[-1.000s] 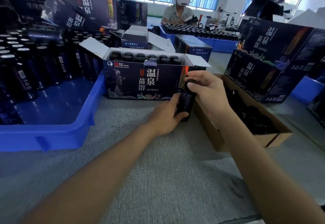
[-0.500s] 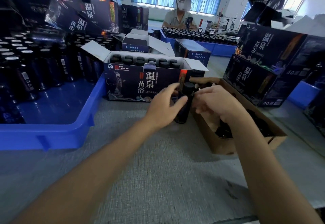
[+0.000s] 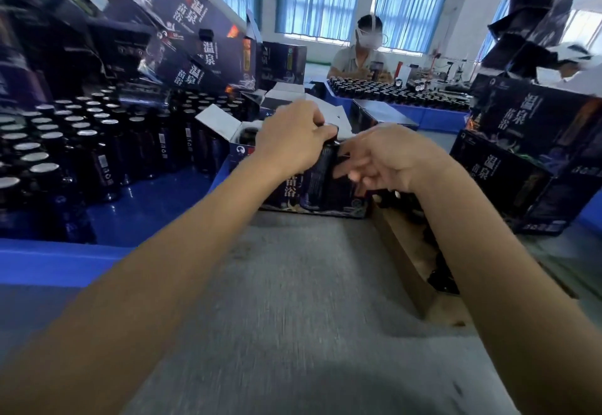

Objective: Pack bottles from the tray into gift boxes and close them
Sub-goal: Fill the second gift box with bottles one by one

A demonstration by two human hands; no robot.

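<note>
**A dark bottle [image 3: 321, 175] is being gripped by its top in the left hand [image 3: 290, 141].**

The bottle is being held roughly upright in front of the open gift box [image 3: 345, 201], whose printed face is showing directly behind the grip. Just right of the grip, the right hand [image 3: 387, 160] is being held loose, fingers spread toward the bottle; any contact is being hidden by blur. Left of the grip, capped bottles [image 3: 97, 154] are being carried in rows by the blue tray [image 3: 65, 264]. Below and right of it, a brown carton [image 3: 400, 251] is being borne by the grey table [image 3: 309, 300].
</note>
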